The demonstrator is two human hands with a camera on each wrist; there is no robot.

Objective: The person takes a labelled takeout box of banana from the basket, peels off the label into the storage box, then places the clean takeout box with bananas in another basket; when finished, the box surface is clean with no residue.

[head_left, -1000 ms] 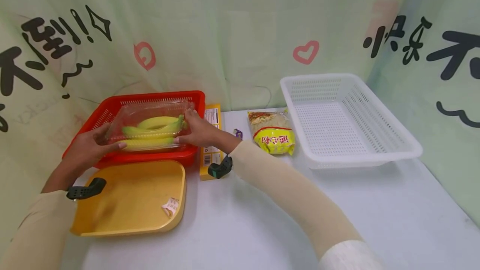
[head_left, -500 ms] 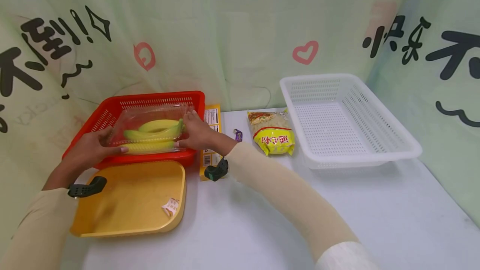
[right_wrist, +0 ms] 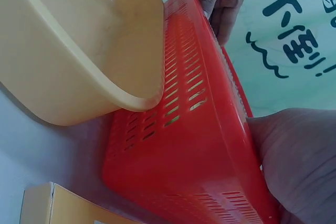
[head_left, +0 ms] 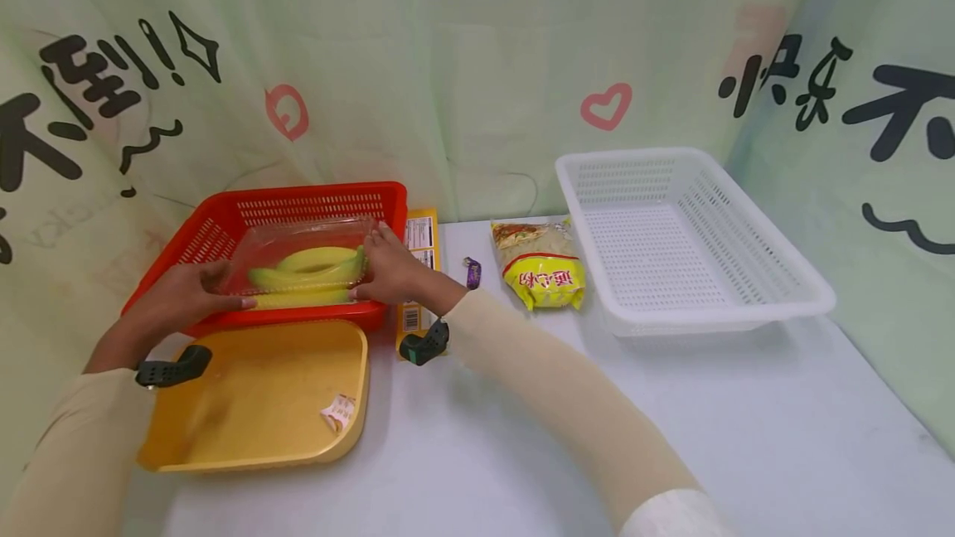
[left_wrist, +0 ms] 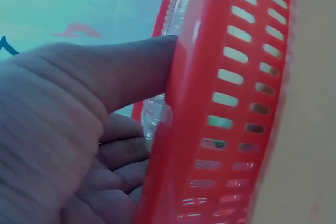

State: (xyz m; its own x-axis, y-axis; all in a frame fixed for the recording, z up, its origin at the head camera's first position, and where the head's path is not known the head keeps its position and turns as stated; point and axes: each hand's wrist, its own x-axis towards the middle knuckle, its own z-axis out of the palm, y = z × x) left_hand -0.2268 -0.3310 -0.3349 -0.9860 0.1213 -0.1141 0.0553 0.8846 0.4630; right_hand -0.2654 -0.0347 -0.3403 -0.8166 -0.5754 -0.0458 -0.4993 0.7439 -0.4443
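Observation:
A clear plastic box [head_left: 257, 240] with yellow-green bananas [head_left: 307, 276] inside is down in the red slotted basket [head_left: 205, 239], its lid near rim height. My left hand [head_left: 179, 298] grips the box's left end, thumb along its front edge. At the opposite end my right hand [head_left: 397, 268] holds it between thumb and fingers. In the left wrist view, the left hand [left_wrist: 58, 114] reaches over the basket rim [left_wrist: 194, 56], its fingertips partly hidden behind it. The right wrist view shows my right hand [right_wrist: 304, 156] at the rim too, with part of the left hand beyond.
Directly before the basket stands a yellow tray [head_left: 261, 388] with a small wrapped packet [head_left: 339, 413]. A yellow box [head_left: 421, 239] lies on the right. Farther right are a purple-wrapped sweet [head_left: 473, 273], a noodle-like food bag [head_left: 540, 263] and a white basket [head_left: 686, 317] against the curtain.
Both hands have lowered the plastic box of bananas a little deeper into the red basket. The basket, tray and other items have stayed put.

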